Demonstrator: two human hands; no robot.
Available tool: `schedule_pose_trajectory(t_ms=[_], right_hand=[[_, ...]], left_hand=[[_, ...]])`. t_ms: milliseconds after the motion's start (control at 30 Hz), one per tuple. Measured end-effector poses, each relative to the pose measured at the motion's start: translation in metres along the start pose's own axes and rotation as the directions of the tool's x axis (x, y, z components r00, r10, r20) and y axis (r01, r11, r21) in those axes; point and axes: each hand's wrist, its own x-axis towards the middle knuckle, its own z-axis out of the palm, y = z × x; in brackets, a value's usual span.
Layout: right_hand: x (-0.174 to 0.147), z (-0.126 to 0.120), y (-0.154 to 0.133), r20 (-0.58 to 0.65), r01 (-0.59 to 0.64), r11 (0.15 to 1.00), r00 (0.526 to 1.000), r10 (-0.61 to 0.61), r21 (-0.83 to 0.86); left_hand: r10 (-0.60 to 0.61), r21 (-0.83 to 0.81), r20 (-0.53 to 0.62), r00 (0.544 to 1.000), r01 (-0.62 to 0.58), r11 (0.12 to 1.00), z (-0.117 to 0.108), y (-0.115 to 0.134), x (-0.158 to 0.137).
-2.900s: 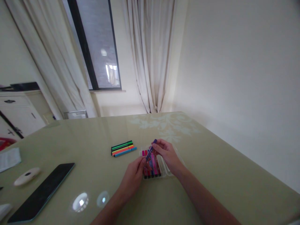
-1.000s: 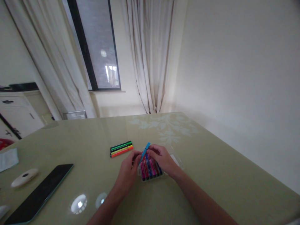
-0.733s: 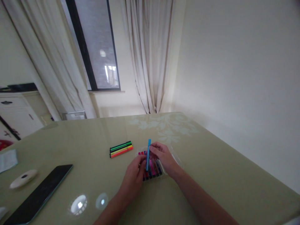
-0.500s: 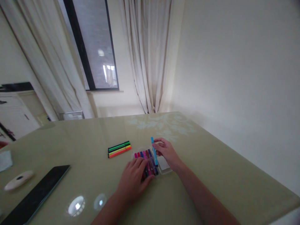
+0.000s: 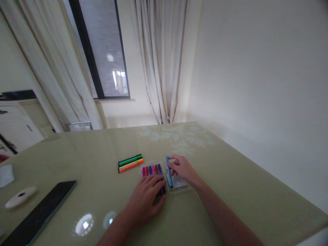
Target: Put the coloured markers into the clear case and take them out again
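My right hand (image 5: pixel 180 169) pinches a light blue marker (image 5: pixel 169 172) near its upper end. The marker is tilted nearly upright over the right half of a clear plastic case (image 5: pixel 179 188), where a white insert (image 5: pixel 177 181) shows. With fingers stretched out, my left hand (image 5: pixel 147 194) lies across a row of markers (image 5: pixel 153 169) with pink, red, blue, brown and purple caps. These sit in the left half of the case, and their lower parts are mostly hidden under my palm and fingers. To the left, several green, yellow and orange markers (image 5: pixel 130 163) lie side by side on the table.
The table (image 5: pixel 102 191) has a glossy greenish top. A dark tablet-like slab (image 5: pixel 41 212) and a pale oval object (image 5: pixel 21 197) lie at left, with a whitish folded piece (image 5: pixel 6 176) at the edge. A wall (image 5: pixel 256 85) runs along the right side.
The row of markers and the case's left part have shifted slightly left with my left hand. My right hand has lowered the light blue marker a little over the case's right half.
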Motion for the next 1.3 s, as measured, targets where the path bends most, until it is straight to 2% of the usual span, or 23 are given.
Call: schedule_pose_trajectory(t_ms=[167,300,467,633,833,933,1000,1067,1100,1167,1300], right_hand=[[-0.003,0.006,0.001,-0.016,0.015,0.997,1.0,-0.016,-0.071],[-0.007,0.008,0.0,-0.014,0.07,0.983,0.997,-0.073,-0.169],[-0.012,0.01,-0.008,-0.03,0.099,0.949,0.993,-0.114,-0.3],[-0.011,0.012,-0.008,-0.031,0.181,0.883,0.976,-0.215,-0.434],[-0.009,0.012,-0.003,-0.036,0.16,0.864,0.979,-0.201,-0.477],[-0.009,0.009,-0.003,-0.025,0.182,0.866,0.976,-0.218,-0.465],[-0.009,0.007,-0.004,-0.05,0.187,0.872,0.971,-0.234,-0.452],[-0.008,0.005,-0.005,-0.083,0.176,0.878,0.968,-0.237,-0.444],[-0.008,0.005,-0.005,-0.094,0.173,0.881,0.967,-0.237,-0.441],[-0.007,0.005,-0.006,-0.101,0.173,0.885,0.966,-0.238,-0.433],[-0.008,0.004,-0.008,-0.101,0.176,0.888,0.966,-0.239,-0.424]], left_hand=[[0.019,-0.045,-0.003,1.0,-0.019,0.999,-0.002,0.005,0.001],[0.033,-0.057,-0.001,0.999,-0.032,0.998,-0.001,0.01,0.003],[0.054,-0.011,0.046,0.997,-0.054,0.998,0.0,0.01,0.003],[0.043,-0.02,-0.002,0.999,-0.043,0.999,0.004,0.01,0.002],[0.008,-0.12,0.007,1.0,-0.007,0.993,0.001,0.01,0.006],[-0.145,-0.173,-0.085,0.986,0.129,0.977,-0.007,-0.013,0.007],[-0.324,-0.104,-0.208,0.923,0.309,0.945,-0.013,-0.038,0.003],[-0.455,0.051,-0.284,0.844,0.487,0.872,-0.019,-0.063,-0.004],[-0.504,0.132,-0.287,0.815,0.554,0.822,-0.021,-0.073,-0.008],[-0.558,0.231,-0.261,0.788,0.612,0.756,-0.025,-0.087,-0.016],[-0.604,0.287,-0.197,0.772,0.635,0.717,-0.029,-0.094,-0.021]])
